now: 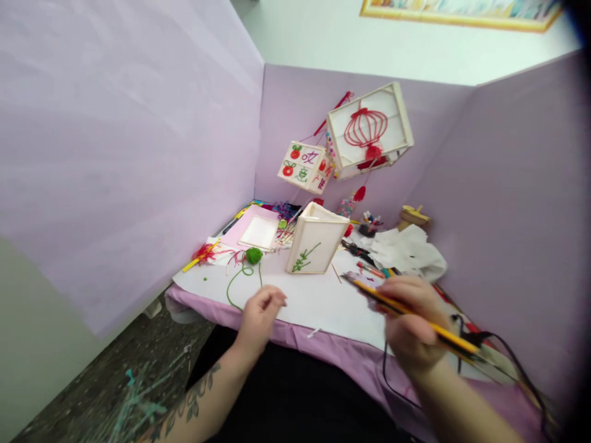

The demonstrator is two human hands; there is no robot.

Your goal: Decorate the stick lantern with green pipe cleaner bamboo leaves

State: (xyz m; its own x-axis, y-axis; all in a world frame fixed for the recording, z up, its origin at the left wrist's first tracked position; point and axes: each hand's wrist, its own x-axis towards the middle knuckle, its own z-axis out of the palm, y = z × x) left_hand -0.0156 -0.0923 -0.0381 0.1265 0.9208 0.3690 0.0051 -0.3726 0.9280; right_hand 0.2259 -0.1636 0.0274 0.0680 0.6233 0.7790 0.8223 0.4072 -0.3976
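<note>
Lying at the left end of the white-covered table (339, 314), a tangle of red thread (202, 253) is crossed by a yellow stick (194, 261). Further back and to the right, a white rectangular panel with a pale frame (259, 233) rests on a pink sheet (245, 223). Just nearer sits a round green ball of yarn (253, 256); its loose strand loops toward the near edge, close to the left hand (263, 314). That hand is drawn narrow, fingers curled together; whether anything is pinched inside cannot be determined.

Right of the yarn, the white three-sided box with pale edging (318, 240) stands upright mid-table, green sprig decoration (305, 258) at its lower left. Beyond it hang a small white cube lantern with coloured motifs (302, 165) and, further right, a larger tilted white lantern with a red outline design (369, 130).

On the right, the right hand (415, 320) grips a slender yellow-and-black tool (406, 312), slightly blurred, over the near side. Crumpled white paper (409, 251) lies beyond it.
</note>
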